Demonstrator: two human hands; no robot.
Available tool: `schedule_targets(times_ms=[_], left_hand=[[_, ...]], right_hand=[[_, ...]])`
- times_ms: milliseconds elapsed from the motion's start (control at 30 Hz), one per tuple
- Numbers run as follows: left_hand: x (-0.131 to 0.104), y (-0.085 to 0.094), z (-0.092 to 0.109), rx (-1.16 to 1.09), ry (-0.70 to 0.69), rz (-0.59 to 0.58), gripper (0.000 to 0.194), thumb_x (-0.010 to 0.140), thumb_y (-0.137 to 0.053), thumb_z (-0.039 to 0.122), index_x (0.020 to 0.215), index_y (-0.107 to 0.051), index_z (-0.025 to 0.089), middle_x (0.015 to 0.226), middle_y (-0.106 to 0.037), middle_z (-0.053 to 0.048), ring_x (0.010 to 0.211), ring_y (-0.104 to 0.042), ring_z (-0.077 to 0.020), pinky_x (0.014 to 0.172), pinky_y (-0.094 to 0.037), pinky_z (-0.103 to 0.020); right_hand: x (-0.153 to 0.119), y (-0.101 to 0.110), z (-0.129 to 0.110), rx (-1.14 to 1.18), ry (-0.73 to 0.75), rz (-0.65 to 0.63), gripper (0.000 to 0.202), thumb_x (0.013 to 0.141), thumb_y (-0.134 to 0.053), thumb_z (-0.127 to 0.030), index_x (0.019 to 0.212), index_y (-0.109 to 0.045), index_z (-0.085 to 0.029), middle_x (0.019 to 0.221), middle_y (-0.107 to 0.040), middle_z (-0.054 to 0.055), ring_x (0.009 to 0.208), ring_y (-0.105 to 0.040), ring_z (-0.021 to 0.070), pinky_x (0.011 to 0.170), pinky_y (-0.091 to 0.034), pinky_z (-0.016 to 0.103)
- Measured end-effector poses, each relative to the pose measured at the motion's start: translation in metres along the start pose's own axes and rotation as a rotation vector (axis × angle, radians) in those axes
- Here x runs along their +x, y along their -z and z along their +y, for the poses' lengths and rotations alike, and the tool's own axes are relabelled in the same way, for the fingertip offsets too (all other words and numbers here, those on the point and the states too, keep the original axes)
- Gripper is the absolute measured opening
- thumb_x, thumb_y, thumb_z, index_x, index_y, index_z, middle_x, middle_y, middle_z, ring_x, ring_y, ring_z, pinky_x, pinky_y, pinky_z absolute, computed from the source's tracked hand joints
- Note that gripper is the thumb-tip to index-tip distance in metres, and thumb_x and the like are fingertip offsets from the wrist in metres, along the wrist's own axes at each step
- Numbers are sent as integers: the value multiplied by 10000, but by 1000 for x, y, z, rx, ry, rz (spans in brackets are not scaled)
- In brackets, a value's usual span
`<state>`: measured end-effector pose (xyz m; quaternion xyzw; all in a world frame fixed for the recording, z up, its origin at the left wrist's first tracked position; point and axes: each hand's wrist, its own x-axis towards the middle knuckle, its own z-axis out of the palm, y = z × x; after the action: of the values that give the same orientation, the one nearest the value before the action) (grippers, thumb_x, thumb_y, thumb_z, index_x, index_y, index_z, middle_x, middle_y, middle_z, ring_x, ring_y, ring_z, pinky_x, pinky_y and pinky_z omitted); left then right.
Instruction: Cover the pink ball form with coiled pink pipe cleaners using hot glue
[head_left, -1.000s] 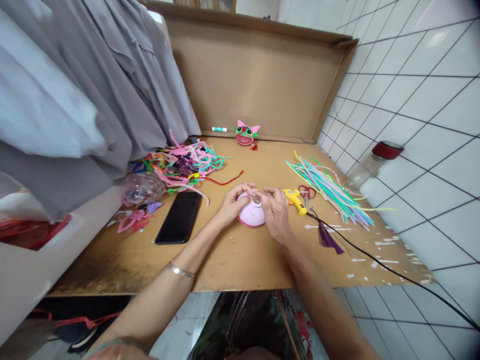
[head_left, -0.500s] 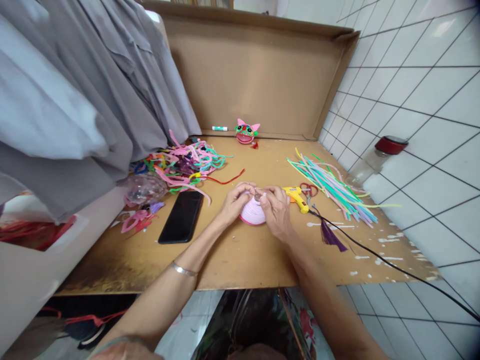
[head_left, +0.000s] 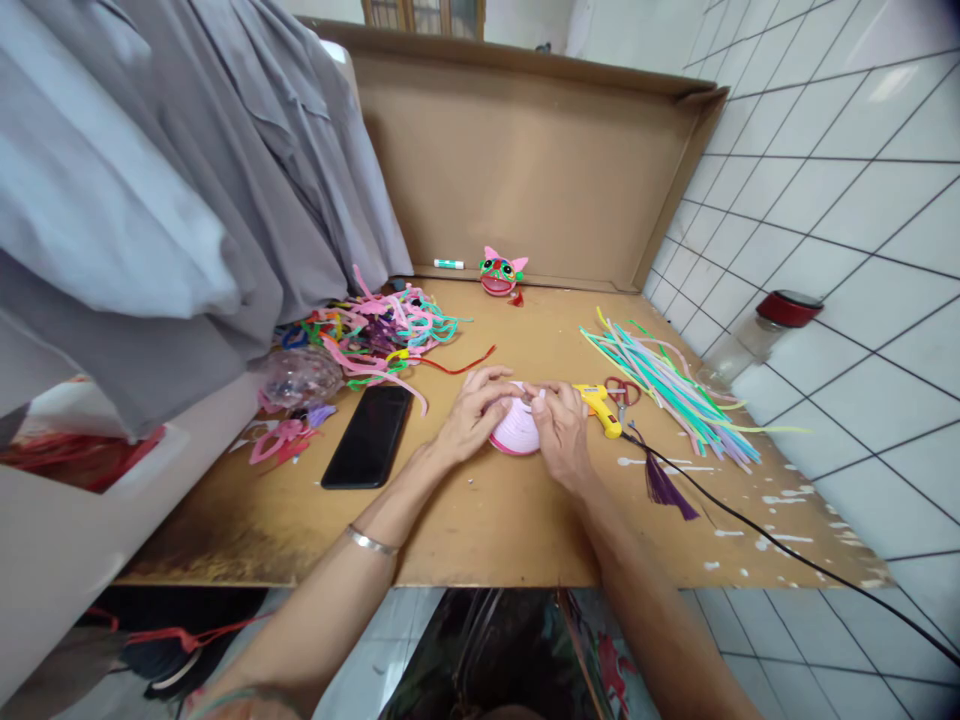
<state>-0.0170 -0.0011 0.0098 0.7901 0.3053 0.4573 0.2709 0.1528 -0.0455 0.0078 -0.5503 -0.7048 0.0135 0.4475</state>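
Note:
A pale pink dome (head_left: 514, 430), wound round in rings of what looks like pipe cleaner and edged in deep pink, sits on the table between my hands. My left hand (head_left: 480, 412) curls over its left side and top, thumb and fingers pressed to it. From the right, my right hand (head_left: 564, 425) closes on the upper part, a small pale tip showing by the thumb. My fingers partly cover the dome's top. Just beyond my right hand lies a yellow hot glue gun (head_left: 600, 408), beside red-handled scissors (head_left: 622, 392).
Loose pipe cleaners (head_left: 675, 390) lie at right, near a red-lidded jar (head_left: 765, 335). A tangled pipe-cleaner heap (head_left: 405, 320), a black phone (head_left: 367, 437) and a clear plastic bag (head_left: 300, 378) lie left. A purple tassel (head_left: 667, 488) touches the cord's side. A finished-looking animal head (head_left: 501, 275) stands behind.
The fingers of my left hand have loosened and spread a little over the dome's top. My right hand keeps its pinch. The whole view has shifted slightly.

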Motion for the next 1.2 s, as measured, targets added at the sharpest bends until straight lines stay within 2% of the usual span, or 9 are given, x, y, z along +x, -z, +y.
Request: schedule_targets(times_ms=[233,300,433,533,767,867,1033,1133,1200], left_hand=[[-5,6,10,193,-71,-69,340,990,-393,333,1163,-656,205,1234,-604,-117,1187,-527,-229,1082,-373,-407],[-5,6,12,217,-88,-108,361,968,-459,395,1218,-624,193,1265,-598,-132,1203,-525,-250,1087,-373,-422],[-8,2,14,292,-120,-138,710,739,-736,571,1299,-541,180,1335,-562,-165,1261,-490,-325,1096,-379,-472],[-11,-5,14,368,-137,-122,857,630,-822,563,1327,-486,194,1359,-541,-164,1275,-482,-346,1097,-387,-500],[-15,-19,15,476,-63,-7,728,668,-806,423,1285,-490,203,1341,-540,-160,1237,-524,-347,1049,-440,-502],[-15,-23,13,433,-58,30,631,705,-754,356,1258,-491,205,1310,-554,-150,1251,-520,-327,1061,-436,-477],[-8,-20,5,264,54,52,706,613,-771,300,1240,-466,192,1269,-569,-131,1213,-548,-309,1060,-444,-463],[-3,-13,1,134,213,39,726,590,-778,306,1228,-456,177,1241,-574,-127,1164,-582,-293,1022,-476,-454],[-1,-10,-1,77,246,13,726,589,-777,298,1226,-452,174,1245,-571,-128,1161,-585,-286,1018,-480,-452]], right_hand=[[0,0,-2,4,-17,-18,518,1027,-252,-469,1150,-685,-212,1079,-632,96,1058,-546,240,923,-356,419],[0,1,-3,3,-21,-24,518,1028,-253,-461,1163,-680,-202,1083,-629,98,1061,-544,243,920,-357,421],[0,1,-4,-4,-21,-36,515,1027,-250,-449,1189,-658,-178,1080,-622,103,1062,-539,249,920,-362,422],[0,0,-3,-18,-20,-41,531,1024,-237,-469,1198,-643,-174,1092,-617,106,1075,-532,250,937,-357,421],[0,-2,-4,-6,-23,-72,514,1027,-213,-444,1206,-629,-202,1111,-637,90,1082,-542,238,931,-362,403],[2,-1,1,-11,-28,-2,506,1028,-191,-391,1266,-588,-186,1155,-644,101,1106,-551,227,949,-369,392],[12,13,24,-396,-355,163,452,973,-385,-385,1277,-565,-103,1231,-622,184,1178,-522,317,973,-348,474],[17,22,38,-652,-509,24,503,911,-510,-420,1239,-583,-47,1218,-610,243,1174,-516,374,937,-363,500],[17,23,44,-739,-544,-71,561,879,-550,-468,1198,-598,-9,1201,-611,269,1150,-527,387,923,-374,502]])
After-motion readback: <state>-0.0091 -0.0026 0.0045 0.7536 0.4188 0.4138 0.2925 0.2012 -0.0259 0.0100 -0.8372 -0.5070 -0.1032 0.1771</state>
